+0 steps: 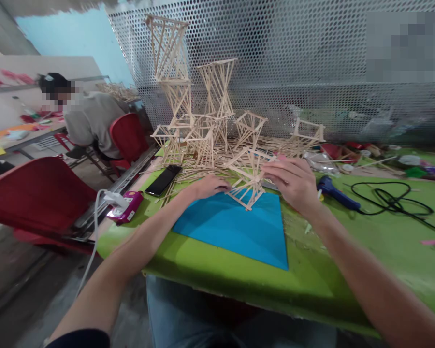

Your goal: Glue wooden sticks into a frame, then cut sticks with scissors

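A small frame of thin wooden sticks point(249, 180) stands tilted on the far edge of a blue sheet point(239, 227). My right hand point(293, 182) grips its right side with curled fingers. My left hand point(210, 186) is closed at its left lower edge, fingertips touching the sticks. Behind it rise several finished stick towers point(203, 101), with loose sticks point(188, 174) scattered at their feet.
A blue glue gun point(335, 191) with a black cord point(391, 200) lies right of my hand on the green table point(366, 251). A black phone point(163, 180) and a pink power strip point(126, 207) sit at the left. Red chairs point(39, 198) and a seated person point(90, 121) are at the left. Perforated metal panel point(293, 63) behind.
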Demonstrator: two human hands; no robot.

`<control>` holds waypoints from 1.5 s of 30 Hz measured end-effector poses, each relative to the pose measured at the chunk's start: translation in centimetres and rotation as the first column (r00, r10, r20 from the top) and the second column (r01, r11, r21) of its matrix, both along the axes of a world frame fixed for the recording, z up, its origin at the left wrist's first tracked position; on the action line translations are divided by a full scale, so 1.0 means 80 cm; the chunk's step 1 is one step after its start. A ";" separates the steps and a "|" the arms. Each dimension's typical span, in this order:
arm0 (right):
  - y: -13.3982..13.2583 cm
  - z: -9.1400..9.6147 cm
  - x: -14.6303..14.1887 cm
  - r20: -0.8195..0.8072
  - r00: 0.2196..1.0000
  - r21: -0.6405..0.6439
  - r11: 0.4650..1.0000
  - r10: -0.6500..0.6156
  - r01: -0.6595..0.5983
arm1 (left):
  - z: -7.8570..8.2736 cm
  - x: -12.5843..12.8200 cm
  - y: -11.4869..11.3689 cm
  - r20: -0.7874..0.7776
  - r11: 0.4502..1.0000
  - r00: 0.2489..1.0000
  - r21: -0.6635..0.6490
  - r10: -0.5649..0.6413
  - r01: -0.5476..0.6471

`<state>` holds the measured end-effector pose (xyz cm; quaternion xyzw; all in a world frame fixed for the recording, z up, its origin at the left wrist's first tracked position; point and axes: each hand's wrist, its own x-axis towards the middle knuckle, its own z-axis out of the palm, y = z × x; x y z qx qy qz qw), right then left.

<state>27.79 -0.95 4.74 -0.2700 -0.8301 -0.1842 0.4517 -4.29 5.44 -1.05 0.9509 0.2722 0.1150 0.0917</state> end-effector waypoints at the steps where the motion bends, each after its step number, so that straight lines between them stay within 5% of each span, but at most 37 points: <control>1: -0.001 0.002 0.000 0.002 1.000 -0.004 1.000 -0.002 0.002 | 0.000 0.000 0.000 0.006 1.000 1.000 -0.002 0.002 -0.002; 21: 0.000 0.005 0.006 -0.002 1.000 -0.126 0.992 0.016 -0.017 | -0.003 0.004 0.000 0.016 0.999 1.000 -0.051 0.009 -0.008; 45: 0.008 0.001 0.007 -0.019 0.999 -0.047 0.998 0.049 -0.050 | -0.018 0.004 0.008 0.060 1.000 0.998 -0.001 -0.003 0.003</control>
